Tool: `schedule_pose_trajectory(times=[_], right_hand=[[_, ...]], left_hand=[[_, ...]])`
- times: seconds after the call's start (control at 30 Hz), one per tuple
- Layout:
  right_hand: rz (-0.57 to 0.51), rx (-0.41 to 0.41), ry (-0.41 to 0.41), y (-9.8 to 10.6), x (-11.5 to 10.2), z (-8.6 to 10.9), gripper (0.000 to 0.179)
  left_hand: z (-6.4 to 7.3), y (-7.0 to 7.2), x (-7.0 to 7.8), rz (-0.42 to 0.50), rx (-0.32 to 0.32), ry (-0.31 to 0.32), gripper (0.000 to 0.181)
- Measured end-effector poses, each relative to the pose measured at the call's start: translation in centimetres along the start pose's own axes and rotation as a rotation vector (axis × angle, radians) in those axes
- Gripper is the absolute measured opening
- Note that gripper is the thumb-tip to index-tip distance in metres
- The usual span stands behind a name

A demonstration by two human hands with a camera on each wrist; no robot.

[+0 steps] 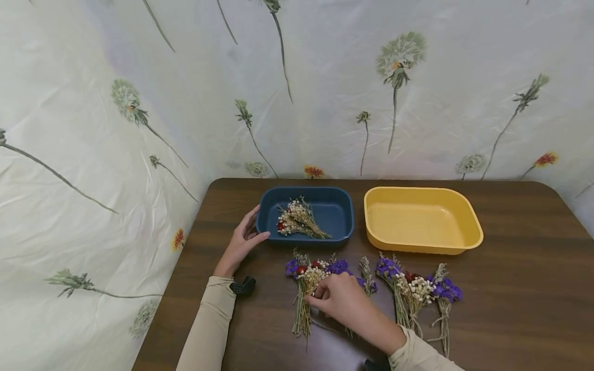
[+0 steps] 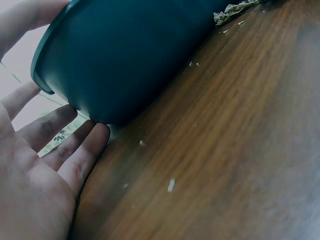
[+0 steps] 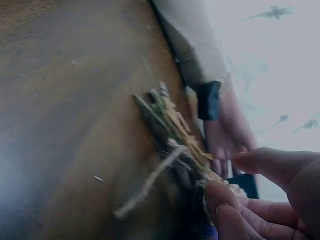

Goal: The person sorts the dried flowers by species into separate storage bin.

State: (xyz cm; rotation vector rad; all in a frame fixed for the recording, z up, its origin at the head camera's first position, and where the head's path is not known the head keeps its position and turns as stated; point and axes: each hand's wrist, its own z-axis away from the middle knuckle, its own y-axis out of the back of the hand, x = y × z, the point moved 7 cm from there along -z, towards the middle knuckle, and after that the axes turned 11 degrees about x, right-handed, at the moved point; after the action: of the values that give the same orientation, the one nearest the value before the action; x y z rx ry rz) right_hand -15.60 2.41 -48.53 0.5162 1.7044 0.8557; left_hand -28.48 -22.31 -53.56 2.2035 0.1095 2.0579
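Note:
My left hand point(image 1: 241, 245) rests at the left end of a blue basin point(image 1: 336, 214), its fingers stretched out against the outer wall in the left wrist view. Inside the basin lies a dried-flower bunch point(image 1: 297, 219) with white and red heads. My right hand point(image 1: 345, 301) is bent over the middle bunches, thumb and fingertips at a dried-flower bunch point(image 1: 303, 304) with white, red and purple heads. In the right wrist view a gap shows between thumb and fingers beside tied stems point(image 3: 172, 120); whether they pinch anything is unclear. The hand hides part of the bunches.
A yellow basin point(image 1: 419, 221) stands right of the blue one. Several bunches lie before it, among them a white-flowered bunch point(image 1: 417, 293) and a purple bunch point(image 1: 445, 293). The wooden table point(image 1: 520, 288) meets a flower-printed sheet point(image 1: 325, 103) behind and at left.

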Motion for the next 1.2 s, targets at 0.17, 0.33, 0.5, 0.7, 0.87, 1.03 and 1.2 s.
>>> schedule_pose_trajectory(times=[0.17,0.33,0.5,0.7,0.87,1.03,1.2], right_hand=[[0.028,0.006,-0.014,-1.0,0.3,0.2,0.030],[-0.006,-0.009,-0.036,-1.9,0.8,0.4,0.030],[-0.155,-0.048,-0.078,-2.5,1.4,0.4,0.022],[-0.345,-0.104,-0.149,-3.1,1.9,0.5,0.019],[-0.435,-0.117,-0.227,-3.2,2.4,0.6,0.017],[-0.442,-0.101,-0.231,-3.1,2.6,0.8,0.014],[-0.379,-0.072,-0.205,-2.9,2.6,0.8,0.014]], left_hand=[[0.0,0.0,-0.1,-0.002,0.003,0.004,0.075],[-0.1,0.0,-0.1,0.003,-0.003,0.003,0.075],[-0.1,0.0,0.0,0.007,-0.008,-0.011,0.076],[-0.1,0.1,-0.2,0.001,-0.005,-0.003,0.076],[0.0,0.1,-0.1,0.005,-0.011,-0.002,0.076],[0.0,0.1,-0.1,0.000,-0.005,-0.002,0.076],[0.0,0.1,0.1,-0.002,-0.004,-0.006,0.076]])
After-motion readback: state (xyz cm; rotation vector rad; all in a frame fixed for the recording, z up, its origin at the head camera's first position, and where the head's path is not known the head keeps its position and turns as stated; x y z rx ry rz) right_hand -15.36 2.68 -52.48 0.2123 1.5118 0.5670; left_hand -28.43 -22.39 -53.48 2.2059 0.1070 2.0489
